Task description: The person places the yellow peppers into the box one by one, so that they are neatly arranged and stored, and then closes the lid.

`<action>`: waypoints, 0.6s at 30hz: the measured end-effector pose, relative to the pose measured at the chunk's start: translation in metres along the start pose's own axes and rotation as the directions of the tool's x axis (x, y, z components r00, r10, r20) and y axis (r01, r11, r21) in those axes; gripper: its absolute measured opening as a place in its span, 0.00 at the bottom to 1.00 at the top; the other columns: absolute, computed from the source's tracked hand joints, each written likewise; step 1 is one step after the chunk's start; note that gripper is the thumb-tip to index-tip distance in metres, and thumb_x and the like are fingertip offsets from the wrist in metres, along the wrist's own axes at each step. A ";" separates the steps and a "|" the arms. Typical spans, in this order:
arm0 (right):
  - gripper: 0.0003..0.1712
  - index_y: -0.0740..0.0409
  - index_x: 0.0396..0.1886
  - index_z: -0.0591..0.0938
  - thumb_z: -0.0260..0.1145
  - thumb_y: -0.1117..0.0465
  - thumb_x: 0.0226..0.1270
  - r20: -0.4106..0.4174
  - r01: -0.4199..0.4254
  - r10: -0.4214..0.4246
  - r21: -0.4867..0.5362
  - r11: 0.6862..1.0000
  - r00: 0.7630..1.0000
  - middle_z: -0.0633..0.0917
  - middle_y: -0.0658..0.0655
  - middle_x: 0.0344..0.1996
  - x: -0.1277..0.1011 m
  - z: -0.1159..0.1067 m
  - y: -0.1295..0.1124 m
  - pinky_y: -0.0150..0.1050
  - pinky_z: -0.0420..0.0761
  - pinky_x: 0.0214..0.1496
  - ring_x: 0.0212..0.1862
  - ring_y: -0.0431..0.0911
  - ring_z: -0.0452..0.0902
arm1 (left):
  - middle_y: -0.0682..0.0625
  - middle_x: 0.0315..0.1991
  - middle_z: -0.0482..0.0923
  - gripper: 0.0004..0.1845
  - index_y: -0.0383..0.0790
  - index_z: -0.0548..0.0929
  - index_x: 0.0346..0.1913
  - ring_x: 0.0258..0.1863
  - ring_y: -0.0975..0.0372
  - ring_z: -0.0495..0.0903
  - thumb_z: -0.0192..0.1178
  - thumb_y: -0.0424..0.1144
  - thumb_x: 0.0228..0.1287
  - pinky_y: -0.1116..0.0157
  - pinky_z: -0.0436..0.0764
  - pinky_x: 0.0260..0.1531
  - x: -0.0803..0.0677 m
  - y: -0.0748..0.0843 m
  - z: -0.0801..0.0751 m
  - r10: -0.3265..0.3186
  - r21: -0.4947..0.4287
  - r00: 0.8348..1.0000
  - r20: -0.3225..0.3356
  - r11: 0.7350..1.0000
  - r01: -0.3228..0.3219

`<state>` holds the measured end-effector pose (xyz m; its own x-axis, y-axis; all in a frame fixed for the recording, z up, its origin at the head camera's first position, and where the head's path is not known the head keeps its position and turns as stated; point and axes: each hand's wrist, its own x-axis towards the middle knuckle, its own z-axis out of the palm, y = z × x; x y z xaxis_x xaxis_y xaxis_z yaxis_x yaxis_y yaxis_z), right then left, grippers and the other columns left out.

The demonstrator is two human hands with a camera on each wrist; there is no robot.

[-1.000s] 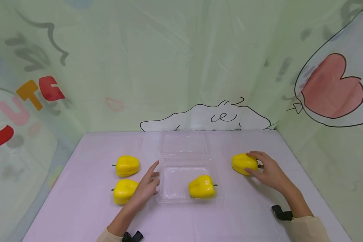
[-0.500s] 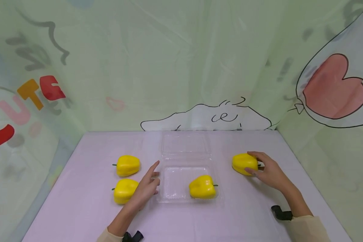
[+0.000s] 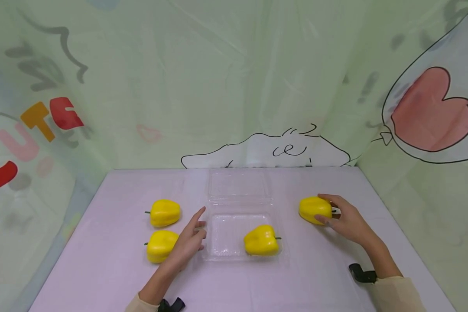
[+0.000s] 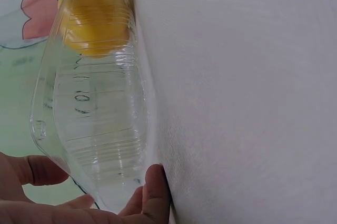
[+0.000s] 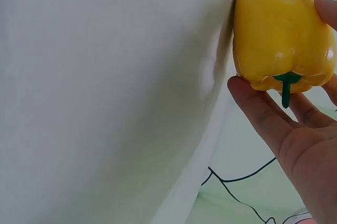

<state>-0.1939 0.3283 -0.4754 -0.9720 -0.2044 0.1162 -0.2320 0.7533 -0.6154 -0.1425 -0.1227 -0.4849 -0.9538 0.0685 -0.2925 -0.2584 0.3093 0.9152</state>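
The right hand [image 3: 345, 219] grips a yellow pepper [image 3: 315, 209] at the right side of the bench [image 3: 101, 268]. Thumb and fingers are curled round the stem end; the right wrist view shows the green stem [image 5: 286, 86] lying between them, with the pepper resting on the bench surface.

The left hand [image 3: 188, 242] rests on the bench against the left wall of a clear plastic clamshell box [image 3: 226, 236]. Its fingers are mostly extended and relaxed, and it holds nothing. The left wrist view shows a fingertip [image 4: 155, 190] touching the box's corner.

The box lies at the centre with its lid [image 3: 238, 185] folded back flat. A second pepper [image 3: 260, 241] sits inside the tray, towards its right side.

Two further peppers lie left of the box: one [image 3: 164, 212] farther back, one [image 3: 160, 246] nearer, just beside the left hand.
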 end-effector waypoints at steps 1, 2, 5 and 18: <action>0.40 0.65 0.75 0.72 0.76 0.56 0.69 -0.003 0.004 -0.004 0.002 1.000 1.000 0.74 0.73 0.71 0.000 0.000 0.000 0.66 0.84 0.60 0.69 0.70 0.73 | 0.35 0.76 0.68 0.38 0.59 0.56 0.85 0.64 0.45 0.78 0.48 0.36 0.75 0.49 0.87 0.56 0.000 -0.001 0.000 -0.001 -0.001 1.000 0.003 1.000 0.001; 0.40 0.65 0.75 0.72 0.76 0.56 0.69 -0.007 0.009 -0.009 0.000 1.000 1.000 0.74 0.73 0.71 0.000 0.000 -0.001 0.66 0.84 0.60 0.68 0.70 0.73 | 0.35 0.76 0.68 0.38 0.59 0.56 0.85 0.64 0.45 0.78 0.49 0.35 0.75 0.49 0.87 0.56 0.001 -0.001 0.000 0.000 -0.002 1.000 0.004 1.000 0.000; 0.40 0.65 0.75 0.72 0.76 0.56 0.69 -0.009 0.023 -0.023 -0.004 1.000 1.000 0.75 0.72 0.71 0.001 -0.001 -0.004 0.64 0.85 0.59 0.68 0.69 0.73 | 0.36 0.76 0.68 0.38 0.60 0.57 0.85 0.64 0.45 0.78 0.49 0.35 0.75 0.50 0.87 0.56 0.001 -0.001 0.000 -0.011 -0.010 1.000 0.003 1.000 0.011; 0.40 0.65 0.74 0.72 0.77 0.56 0.68 -0.017 0.049 -0.049 -0.024 0.999 0.999 0.75 0.71 0.70 -0.001 -0.007 -0.019 0.64 0.86 0.58 0.66 0.67 0.75 | 0.36 0.76 0.68 0.38 0.59 0.56 0.85 0.64 0.45 0.79 0.49 0.36 0.75 0.51 0.87 0.56 -0.001 0.002 -0.001 -0.011 -0.018 1.000 0.002 1.000 0.011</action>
<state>-0.1892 0.3182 -0.4583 -0.9598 -0.2308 0.1596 -0.2802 0.7571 -0.5902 -0.1419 -0.1229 -0.4823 -0.9507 0.0676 -0.3028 -0.2712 0.2931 0.9168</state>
